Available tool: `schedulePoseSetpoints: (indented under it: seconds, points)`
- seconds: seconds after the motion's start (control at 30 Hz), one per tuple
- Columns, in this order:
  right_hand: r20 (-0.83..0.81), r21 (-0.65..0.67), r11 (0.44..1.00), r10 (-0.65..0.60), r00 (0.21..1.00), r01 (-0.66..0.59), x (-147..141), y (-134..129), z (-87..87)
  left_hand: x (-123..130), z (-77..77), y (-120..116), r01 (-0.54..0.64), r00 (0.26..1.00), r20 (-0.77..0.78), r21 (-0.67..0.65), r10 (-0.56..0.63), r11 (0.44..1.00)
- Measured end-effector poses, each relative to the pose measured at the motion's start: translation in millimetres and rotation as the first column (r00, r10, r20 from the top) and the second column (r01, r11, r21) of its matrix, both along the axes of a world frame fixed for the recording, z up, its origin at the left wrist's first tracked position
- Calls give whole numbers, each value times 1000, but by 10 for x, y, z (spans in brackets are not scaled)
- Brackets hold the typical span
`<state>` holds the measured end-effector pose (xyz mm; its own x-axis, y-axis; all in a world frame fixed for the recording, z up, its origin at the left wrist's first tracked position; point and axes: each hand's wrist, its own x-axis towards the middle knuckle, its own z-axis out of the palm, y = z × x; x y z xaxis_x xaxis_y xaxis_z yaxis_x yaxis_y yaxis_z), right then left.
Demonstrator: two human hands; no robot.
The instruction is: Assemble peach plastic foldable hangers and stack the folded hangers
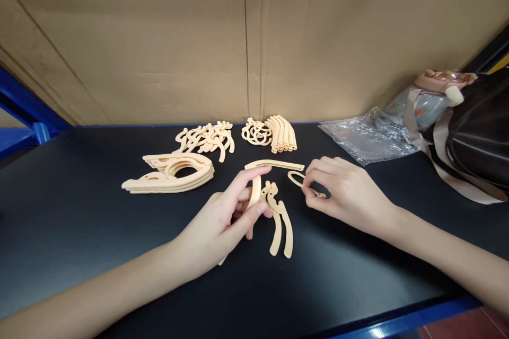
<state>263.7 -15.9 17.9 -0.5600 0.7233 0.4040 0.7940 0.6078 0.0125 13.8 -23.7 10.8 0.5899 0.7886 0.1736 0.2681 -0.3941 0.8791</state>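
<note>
Strip (255,192), beige and curved, stands roughly upright in the left hand (228,217): index finger laid across the upper end, thumb near the lower part, remaining fingers curled behind. This grip probably steadies the strip and leaves its side facing the right hand (345,188). The right hand is closed in a pinch on a thin ring-shaped piece (295,178), which projects toward the left hand. Two curved arms (288,233) show just beside the left fingertips, notched ends away from the person. A grooved bar (274,163) lies crosswise beyond the left hand, apparently placed within easy reach.

Farther back on the dark table (99,249), parts are grouped by shape, presumably for quick picking: a heap of similar arms (207,136), a cluster of hooks (256,132) and a bundle of bars (283,135). To the left, angled frames (191,183) are stacked, likely to save space. At the right are clear plastic (366,140), a bottle (431,106) and a dark bag (483,127).

Fingers hide the strip's lower end and part of the ring-shaped piece. A beige tip (222,260) under the left wrist cannot be identified. Contact between the left fingers and the curved arms cannot be determined. The dark bag is cut off at the right edge
</note>
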Motion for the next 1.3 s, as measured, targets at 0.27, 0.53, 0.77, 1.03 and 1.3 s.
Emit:
schedulePoseSetpoints:
  seconds: [0.27,0.53,0.77,1.03,1.3]
  points:
    - [-341,-210,972,-172,924,104,89,53,22,-102,-60,-61,7,943,-307,409,130,913]
    - [-676,-550,809,-286,679,-206,64,128,-61,-81,-103,19,107,930,-310,743,198,661]
    - [-769,-621,632,-378,515,-464,-40,114,-57,-42,-141,-14,213,896,-382,818,228,534]
    - [-805,-588,527,-456,380,-614,-68,145,-134,-15,-87,35,176,918,-359,747,166,641]
    - [-816,-557,462,-461,349,-690,-42,141,-138,-13,-95,30,181,936,-337,714,105,677]
